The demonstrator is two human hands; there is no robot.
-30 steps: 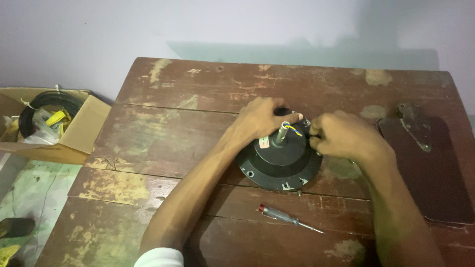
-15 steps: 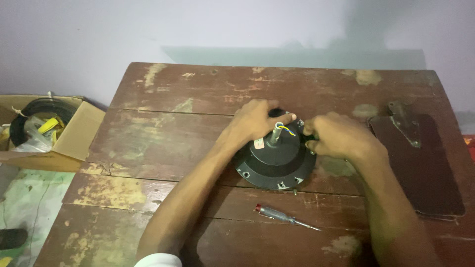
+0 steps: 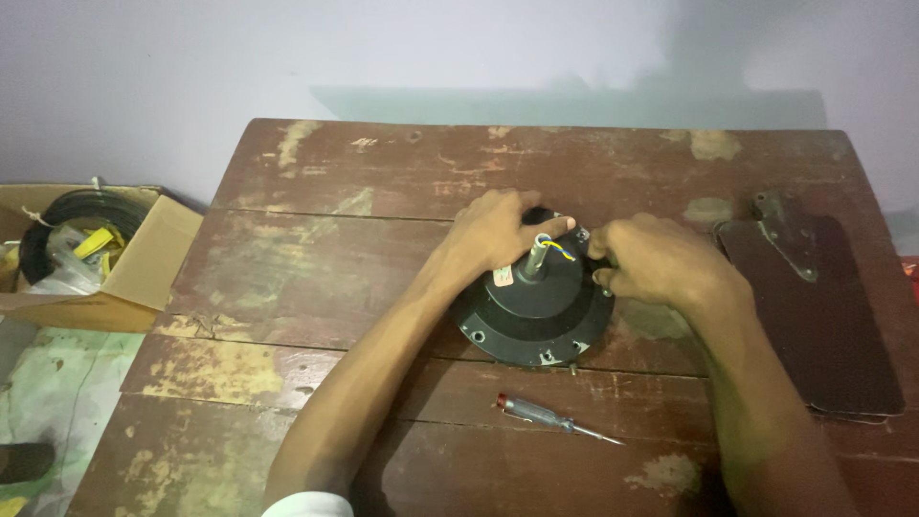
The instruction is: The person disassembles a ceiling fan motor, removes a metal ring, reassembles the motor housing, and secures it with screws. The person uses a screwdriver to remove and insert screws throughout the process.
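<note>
Head view, motor: a round dark grey fan motor (image 3: 532,321) lies flat just right of the frame's centre, on a worn wooden table (image 3: 316,239).
Motor surface: a domed disc with small lugs and screw points around its rim; a short metal shaft (image 3: 532,260) stands upright from its middle, with yellow and blue wires (image 3: 558,246) at the top.
Left hand: the left hand (image 3: 498,230) rests on the motor's upper left edge, fingers curled toward the shaft; whether it grips anything I cannot tell.
Right hand: the right hand (image 3: 651,260) sits at the motor's upper right edge, fingers bent and pinched on a small part there, too small to make out.
Hands together: close, the shaft between them.
Screwdriver: a small screwdriver (image 3: 555,417) with a clear handle lies below the motor, apart from it.
Right of frame: a dark brown clipboard (image 3: 823,316).
Left of frame: an open cardboard box (image 3: 144,263) holding a black coil (image 3: 57,215).
</note>
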